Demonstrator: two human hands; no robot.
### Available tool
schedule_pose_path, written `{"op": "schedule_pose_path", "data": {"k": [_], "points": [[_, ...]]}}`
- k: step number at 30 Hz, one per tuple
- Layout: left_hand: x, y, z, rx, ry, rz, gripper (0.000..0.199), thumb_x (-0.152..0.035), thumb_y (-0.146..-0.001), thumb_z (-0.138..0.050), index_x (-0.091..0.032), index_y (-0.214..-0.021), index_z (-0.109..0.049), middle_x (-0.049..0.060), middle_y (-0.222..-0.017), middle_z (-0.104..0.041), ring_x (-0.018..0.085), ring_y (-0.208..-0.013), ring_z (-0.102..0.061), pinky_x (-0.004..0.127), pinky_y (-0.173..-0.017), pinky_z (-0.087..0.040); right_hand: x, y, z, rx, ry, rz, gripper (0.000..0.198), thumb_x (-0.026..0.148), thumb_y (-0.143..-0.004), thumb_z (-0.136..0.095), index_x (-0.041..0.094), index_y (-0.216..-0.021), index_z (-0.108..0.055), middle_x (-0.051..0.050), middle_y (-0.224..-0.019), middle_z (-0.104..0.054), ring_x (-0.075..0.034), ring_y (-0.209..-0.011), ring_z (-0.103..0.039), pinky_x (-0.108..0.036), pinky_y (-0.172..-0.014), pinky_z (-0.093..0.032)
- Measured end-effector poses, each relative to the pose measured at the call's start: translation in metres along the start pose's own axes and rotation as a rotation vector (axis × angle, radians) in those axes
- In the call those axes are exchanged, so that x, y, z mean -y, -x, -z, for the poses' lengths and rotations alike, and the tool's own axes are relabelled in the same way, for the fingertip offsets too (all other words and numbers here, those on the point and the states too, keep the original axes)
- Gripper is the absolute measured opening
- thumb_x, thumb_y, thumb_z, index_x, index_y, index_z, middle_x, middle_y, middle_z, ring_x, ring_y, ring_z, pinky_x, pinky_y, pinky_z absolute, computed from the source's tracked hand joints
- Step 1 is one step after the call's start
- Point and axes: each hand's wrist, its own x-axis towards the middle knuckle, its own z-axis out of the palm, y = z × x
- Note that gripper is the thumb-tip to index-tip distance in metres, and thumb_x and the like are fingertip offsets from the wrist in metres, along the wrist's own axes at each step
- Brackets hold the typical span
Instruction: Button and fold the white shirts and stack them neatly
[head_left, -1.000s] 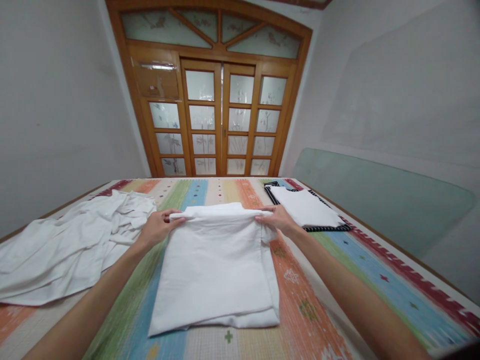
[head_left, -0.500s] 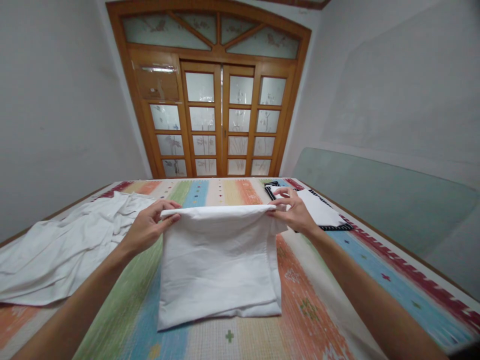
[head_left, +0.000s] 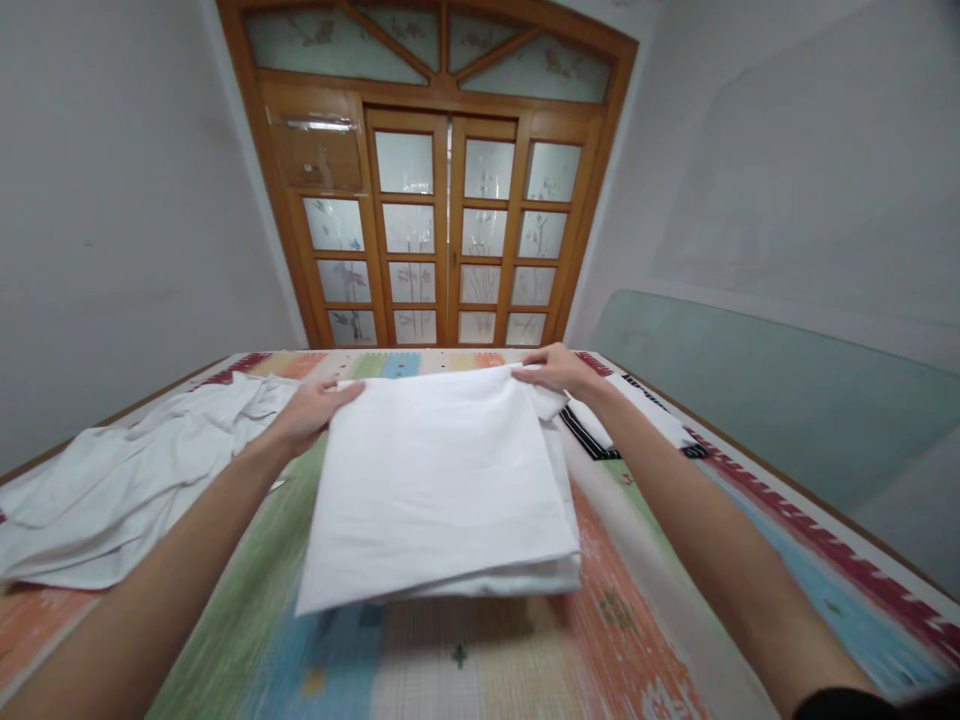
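A folded white cloth [head_left: 442,480] hangs between my two hands, its lower edge lifted a little above the bed cover and casting a shadow. My left hand [head_left: 311,410] pinches the far left corner, thumb on top. At the far right corner, my right hand [head_left: 555,370] grips the cloth with its fingers closed; a small flap sticks out below it. The layers part slightly along the right and lower edges. What kind of cloth item it is, I cannot make out.
Multicoloured striped bed cover [head_left: 495,670] lies underneath. A crumpled white cloth [head_left: 135,490] is at the left. White folded cloth with black patterned edging [head_left: 645,415] lies at the right, partly behind my right arm. Beyond the bed stand wooden glazed doors [head_left: 450,220]; a pale green panel [head_left: 750,380] lines the right wall.
Both hands have moved up and away from me, raising the folded cloth off the bed cover. Its lower edge has swung up and forward.
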Motion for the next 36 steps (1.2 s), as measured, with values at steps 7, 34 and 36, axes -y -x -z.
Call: {"op": "schedule_pose_path", "data": {"k": [7,34,36], "points": [[0.104,-0.035,-0.007,-0.111,-0.427,0.236,0.028,-0.034,-0.062,-0.078,-0.019,-0.073,-0.056,-0.006,-0.046,-0.053,0.014,-0.046,-0.054,0.024,-0.049,-0.04,-0.07,-0.008,-0.089,0.049,0.232,-0.148,0.011,0.017,-0.064,-0.077,0.018,-0.074,-0.073,-0.008,-0.086,-0.073,-0.026,-0.095,-0.066,-0.035,-0.089,-0.048],[0.094,-0.028,0.001,-0.022,-0.409,0.167,0.041,-0.041,-0.064,-0.07,-0.017,-0.093,-0.055,-0.001,-0.056,-0.06,0.021,-0.056,-0.061,0.032,-0.058,-0.047,-0.099,0.023,-0.067,-0.076,0.208,-0.272,0.036,0.026,-0.076,-0.069,0.013,-0.109,-0.061,-0.01,-0.097,-0.068,-0.022,-0.089,-0.065,-0.033,-0.081,-0.051],[0.093,-0.026,-0.001,-0.005,-0.253,0.211,0.054,-0.043,-0.056,-0.075,-0.016,-0.096,-0.053,-0.003,-0.056,-0.059,0.019,-0.054,-0.059,0.03,-0.055,-0.046,-0.101,0.024,-0.067,-0.013,-0.074,-0.376,0.041,0.025,-0.073,-0.072,0.015,-0.11,-0.058,-0.004,-0.083,-0.067,-0.018,-0.073,-0.065,-0.028,-0.064,-0.052]]}}
